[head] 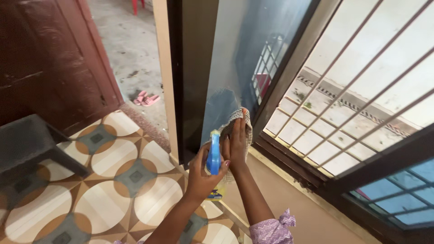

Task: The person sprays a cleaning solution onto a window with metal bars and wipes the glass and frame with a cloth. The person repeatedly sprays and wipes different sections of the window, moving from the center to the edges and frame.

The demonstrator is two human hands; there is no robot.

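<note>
Patterned tile floor (113, 180), open window pane (235, 58) being wiped.
Right hand (236, 144) presses cloth (233, 119) flat on glass low down; left hand (203, 174) fingers wrapped round blue spray bottle (214, 156); glass above looks hazy, unwiped.

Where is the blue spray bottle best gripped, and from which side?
Around its narrow neck under the spray head, coming from the room side. The left hand already wraps the blue spray bottle there; the bottle stands upright, close beside the right hand pressing a cloth on the glass pane.
</note>
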